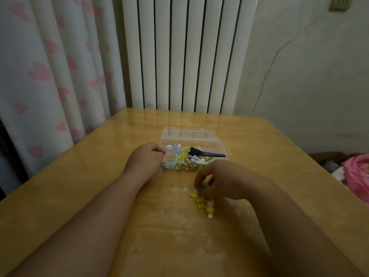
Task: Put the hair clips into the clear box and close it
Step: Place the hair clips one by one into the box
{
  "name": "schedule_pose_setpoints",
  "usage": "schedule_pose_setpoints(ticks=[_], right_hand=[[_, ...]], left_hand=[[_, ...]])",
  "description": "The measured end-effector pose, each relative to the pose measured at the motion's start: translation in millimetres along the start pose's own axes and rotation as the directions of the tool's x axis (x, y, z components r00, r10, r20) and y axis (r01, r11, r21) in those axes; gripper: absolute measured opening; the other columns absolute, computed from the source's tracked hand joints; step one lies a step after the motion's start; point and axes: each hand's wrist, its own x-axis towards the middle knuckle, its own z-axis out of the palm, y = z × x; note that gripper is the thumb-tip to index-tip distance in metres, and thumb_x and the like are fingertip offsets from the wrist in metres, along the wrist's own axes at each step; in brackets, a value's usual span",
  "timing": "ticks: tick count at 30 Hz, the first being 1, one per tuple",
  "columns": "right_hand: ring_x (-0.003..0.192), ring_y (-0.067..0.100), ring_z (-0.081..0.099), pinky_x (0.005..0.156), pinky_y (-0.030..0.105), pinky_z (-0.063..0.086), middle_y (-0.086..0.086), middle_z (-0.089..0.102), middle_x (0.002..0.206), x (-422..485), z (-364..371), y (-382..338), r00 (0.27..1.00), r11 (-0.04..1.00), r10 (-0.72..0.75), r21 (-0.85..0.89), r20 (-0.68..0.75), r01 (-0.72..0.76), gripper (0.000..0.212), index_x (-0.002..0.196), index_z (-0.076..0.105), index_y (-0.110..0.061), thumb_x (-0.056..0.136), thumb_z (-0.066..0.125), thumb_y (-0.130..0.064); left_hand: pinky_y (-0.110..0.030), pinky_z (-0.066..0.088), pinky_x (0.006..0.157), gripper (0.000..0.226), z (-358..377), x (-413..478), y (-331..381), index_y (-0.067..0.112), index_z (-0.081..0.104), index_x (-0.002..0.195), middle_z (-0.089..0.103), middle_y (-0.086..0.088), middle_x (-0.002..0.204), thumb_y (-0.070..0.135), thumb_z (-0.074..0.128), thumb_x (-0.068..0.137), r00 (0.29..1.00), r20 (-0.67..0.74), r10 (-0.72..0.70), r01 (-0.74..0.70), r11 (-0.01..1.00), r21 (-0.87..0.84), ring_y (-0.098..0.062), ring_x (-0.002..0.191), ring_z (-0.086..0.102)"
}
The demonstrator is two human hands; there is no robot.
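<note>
A clear plastic box (226, 150) lies open on the wooden table, its lid (187, 134) folded back flat behind it. Inside are several small coloured hair clips (182, 157) and a long black clip (207, 153) resting across the top. My left hand (145, 158) rests curled against the box's left end. My right hand (217, 181) is just in front of the box, fingertips pinched on a small clip on the table. A little cluster of yellow star clips (197, 199) and a pink and white clip (210, 209) lies under and beside that hand.
The wooden table (99, 176) runs to a white radiator (185, 56) at the back and a heart-print curtain (50, 76) on the left. Off the table's right edge lies a pink bag (357, 174).
</note>
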Motion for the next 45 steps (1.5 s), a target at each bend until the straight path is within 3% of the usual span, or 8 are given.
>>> schedule_pose_setpoints(ticks=[6,11,22,26,29,39,43,45], right_hand=[[0.082,0.007,0.063,0.071,0.024,0.053,-0.015,0.064,0.086,3,-1,1,0.989,1.0,0.003,0.005,-0.145,-0.003,0.023,0.095,0.075,-0.026,0.082,0.064,-0.011],[0.061,0.005,0.07,0.065,0.029,0.059,-0.008,0.072,0.088,4,0,3,0.954,0.981,0.082,0.193,-0.287,-0.027,0.022,0.092,0.075,-0.023,0.084,0.063,-0.007],[0.069,0.01,0.069,0.053,0.018,0.048,-0.001,0.07,0.085,29,-7,3,0.766,0.896,0.236,0.438,-0.598,0.067,0.012,0.087,0.071,-0.025,0.086,0.067,-0.013],[0.081,0.017,0.069,0.07,0.034,0.058,-0.002,0.069,0.093,43,-18,1,0.765,0.91,0.22,0.41,-0.605,0.063,0.018,0.081,0.065,-0.031,0.088,0.065,-0.014],[0.085,0.018,0.068,0.072,0.038,0.058,-0.001,0.068,0.095,57,-23,-1,0.765,0.921,0.216,0.386,-0.607,0.047,0.015,0.086,0.067,-0.027,0.09,0.062,-0.013],[0.086,0.023,0.065,0.075,0.036,0.056,0.003,0.069,0.106,103,-37,-8,0.772,0.955,0.17,0.295,-0.612,0.024,0.021,0.093,0.069,-0.021,0.09,0.056,-0.005],[0.102,0.025,0.062,0.077,0.033,0.053,0.007,0.063,0.123,110,-33,-2,0.897,0.985,0.164,0.124,-0.411,-0.123,0.027,0.109,0.069,-0.023,0.088,0.061,-0.008],[0.103,0.023,0.061,0.074,0.03,0.05,0.006,0.061,0.126,108,-33,2,0.888,0.979,0.194,0.144,-0.417,-0.147,0.032,0.11,0.069,-0.026,0.088,0.056,-0.005]], left_hand=[[-0.031,0.043,0.058,0.02,-1,-1,1,0.027,0.067,0.081,0.061,0.003,0.068,0.016,0.05,0.082,1.0,0.01,-0.009,0.009,1.0,-0.004,-0.022,0.064,0.06],[-0.028,0.037,0.053,0.02,-2,-1,1,0.027,0.068,0.084,0.058,0.004,0.074,0.017,0.05,0.083,1.0,0.017,-0.01,0.01,1.0,0.002,-0.018,0.063,0.057],[-0.029,0.042,0.053,0.02,-2,2,3,0.027,0.068,0.084,0.063,0.004,0.08,0.017,0.051,0.082,0.999,-0.02,-0.027,0.027,1.0,0.014,-0.016,0.065,0.059],[-0.028,0.041,0.051,0.023,-1,4,2,0.026,0.07,0.089,0.062,0.005,0.072,0.017,0.05,0.082,0.999,-0.035,-0.04,0.041,0.999,0.023,-0.018,0.062,0.059],[-0.028,0.042,0.054,0.026,0,7,1,0.026,0.072,0.093,0.063,0.004,0.074,0.018,0.051,0.08,0.998,-0.045,-0.043,0.044,0.999,0.017,-0.018,0.066,0.06],[-0.029,0.045,0.056,0.023,1,9,0,0.028,0.072,0.091,0.062,0.006,0.067,0.019,0.054,0.079,0.998,-0.032,-0.055,0.055,0.998,0.004,-0.017,0.062,0.061],[-0.026,0.041,0.051,0.023,1,10,-2,0.028,0.072,0.088,0.061,0.009,0.064,0.019,0.054,0.078,0.998,-0.036,-0.058,0.058,0.998,0.004,-0.015,0.058,0.059],[-0.025,0.037,0.05,0.023,0,10,-1,0.029,0.072,0.088,0.06,0.009,0.064,0.019,0.054,0.078,0.998,-0.034,-0.056,0.056,0.998,0.0,-0.015,0.058,0.058]])
